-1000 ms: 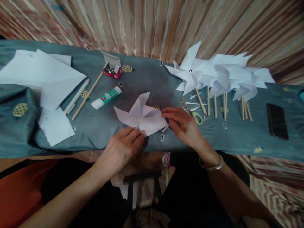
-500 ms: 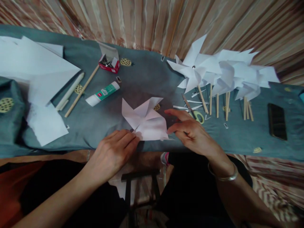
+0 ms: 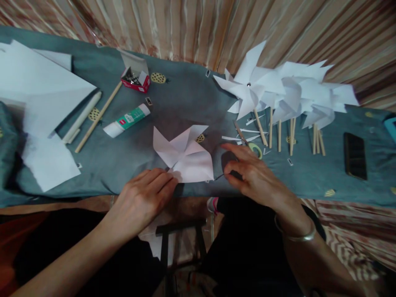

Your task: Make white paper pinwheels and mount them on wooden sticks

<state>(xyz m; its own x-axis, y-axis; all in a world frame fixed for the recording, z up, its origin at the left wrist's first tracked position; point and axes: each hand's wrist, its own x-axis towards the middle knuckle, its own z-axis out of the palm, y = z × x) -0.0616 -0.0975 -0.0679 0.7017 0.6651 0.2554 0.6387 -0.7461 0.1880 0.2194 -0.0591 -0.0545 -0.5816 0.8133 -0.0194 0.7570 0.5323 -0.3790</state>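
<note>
A flat white paper pinwheel [image 3: 185, 155] lies on the grey-blue cloth [image 3: 192, 99] near the table's front edge. My left hand [image 3: 142, 197] rests beside its lower left corner, fingers together and lightly curled, fingertips touching the paper's edge. My right hand [image 3: 251, 172] sits just right of the pinwheel; thumb and forefinger pinch a small thin dark thing that I cannot make out, while the other fingers stretch out. Green-handled scissors [image 3: 249, 143] lie just beyond that hand.
Several finished white pinwheels on wooden sticks [image 3: 280, 97] lie at the back right. A glue stick [image 3: 126, 120], a red box of pins [image 3: 135, 80], a wooden stick [image 3: 98, 116] and white sheets [image 3: 40, 99] lie left. A black phone [image 3: 354, 155] lies far right.
The flat pinwheel has turned and settled closer to the front edge. My right hand let go of its right tip and pulled back to the right, now pinching something small.
</note>
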